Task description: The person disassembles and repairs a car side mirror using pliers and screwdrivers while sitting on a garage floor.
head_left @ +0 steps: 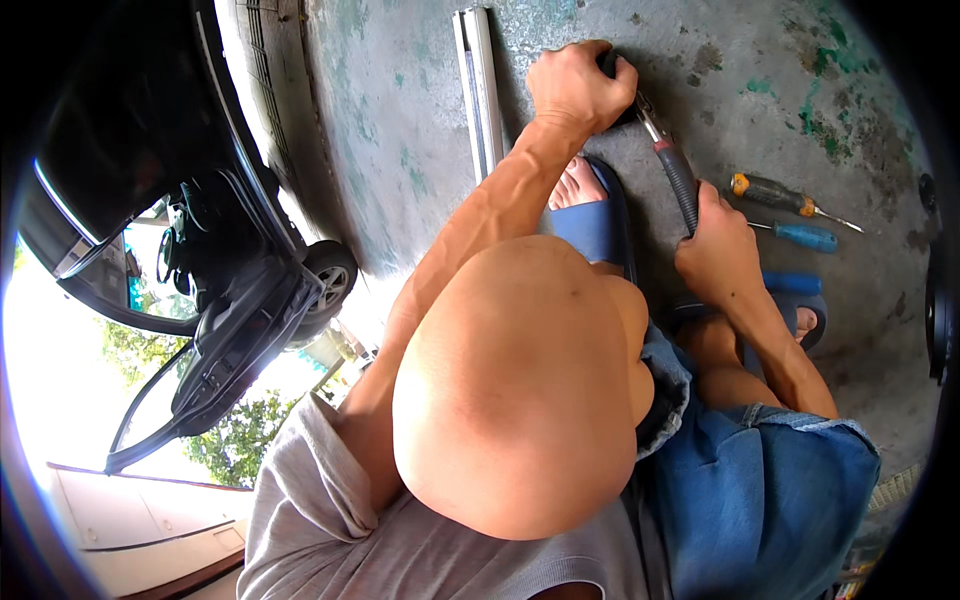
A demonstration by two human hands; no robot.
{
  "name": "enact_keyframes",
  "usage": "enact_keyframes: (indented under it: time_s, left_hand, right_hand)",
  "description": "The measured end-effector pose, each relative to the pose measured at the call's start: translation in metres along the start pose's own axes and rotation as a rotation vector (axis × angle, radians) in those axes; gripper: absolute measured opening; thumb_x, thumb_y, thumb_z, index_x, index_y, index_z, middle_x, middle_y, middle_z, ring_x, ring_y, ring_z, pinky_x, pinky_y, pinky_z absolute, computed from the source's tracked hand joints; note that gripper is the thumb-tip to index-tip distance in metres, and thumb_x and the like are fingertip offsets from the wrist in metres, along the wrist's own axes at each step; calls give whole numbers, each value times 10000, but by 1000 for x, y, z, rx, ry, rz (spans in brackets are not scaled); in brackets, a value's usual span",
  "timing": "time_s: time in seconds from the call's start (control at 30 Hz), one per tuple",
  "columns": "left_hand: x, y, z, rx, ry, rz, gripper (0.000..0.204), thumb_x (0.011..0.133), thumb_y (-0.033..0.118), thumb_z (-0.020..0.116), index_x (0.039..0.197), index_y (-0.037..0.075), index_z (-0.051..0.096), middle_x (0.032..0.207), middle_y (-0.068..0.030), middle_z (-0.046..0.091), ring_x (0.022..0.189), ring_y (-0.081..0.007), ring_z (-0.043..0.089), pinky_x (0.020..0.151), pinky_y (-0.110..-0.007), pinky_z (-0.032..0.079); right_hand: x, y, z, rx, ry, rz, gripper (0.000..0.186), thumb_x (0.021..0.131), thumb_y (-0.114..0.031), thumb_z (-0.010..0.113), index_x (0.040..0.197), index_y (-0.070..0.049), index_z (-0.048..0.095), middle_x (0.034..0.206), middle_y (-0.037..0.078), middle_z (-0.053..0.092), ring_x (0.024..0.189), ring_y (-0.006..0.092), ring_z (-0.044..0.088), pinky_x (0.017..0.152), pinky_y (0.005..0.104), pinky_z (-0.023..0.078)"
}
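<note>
My left hand is closed around a dark object, mostly hidden by my fingers. A metal tool with a long grey ribbed and red handle has its metal head at that object, and my right hand grips the handle's near end. Beside my right hand lie a yellow and black screwdriver and a blue-handled screwdriver. A long silver rail lies to the left of my left hand.
My blue sandals and knee are below my hands on the stained concrete floor. A dark car with an open door stands at the left, near a kerb. Another blue cylindrical handle or object is partly visible at right.
</note>
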State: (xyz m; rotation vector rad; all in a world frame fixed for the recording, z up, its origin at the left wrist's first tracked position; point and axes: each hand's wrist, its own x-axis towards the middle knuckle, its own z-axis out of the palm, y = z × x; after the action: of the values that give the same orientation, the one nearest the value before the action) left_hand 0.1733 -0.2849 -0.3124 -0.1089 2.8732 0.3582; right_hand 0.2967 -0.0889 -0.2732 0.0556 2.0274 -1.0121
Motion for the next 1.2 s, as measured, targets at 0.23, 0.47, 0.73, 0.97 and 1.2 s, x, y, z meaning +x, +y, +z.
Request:
enact_keyframes:
  time_s: [0.23,0.47,0.73,0.97,1.2]
  left_hand:
    - [4,-3,0,10,2,0,417,748,389,612,1003,121,804,782,-172,739,765,-384,721,799,-451,586]
    - [5,-8,3,9,-11,25,433,767,402,596,1026,125,804,843,-174,754,823,-370,731,855,-442,574]
    - [5,-13,3,-34,-11,52,448,752,404,597,1031,119,803,867,-156,761,829,-364,734,857,-436,575]
    - [4,-12,3,0,-26,47,437,753,401,597,1023,128,804,873,-150,763,826,-365,733,861,-440,573]
    - [3,-15,2,-41,16,62,419,753,394,600,1003,129,806,835,-156,754,805,-366,728,838,-439,578]
  right_hand:
    - [9,12,13,67,98,-61,517,754,-26,582,1251,94,507,1072,340,649,994,512,648,909,547,514]
    - [8,17,16,71,124,-88,562,748,-24,568,1293,95,506,1069,338,651,994,507,647,907,544,516]
    - [9,18,19,77,103,-39,603,754,-24,581,1351,13,502,1170,304,644,1084,493,613,949,538,485]
    - [8,21,18,84,105,-39,619,746,-10,585,1358,11,495,1183,299,640,1102,495,602,952,536,482]
    - [6,25,20,73,177,-160,598,755,-28,573,1337,80,488,1110,328,643,1021,506,634,911,539,512]
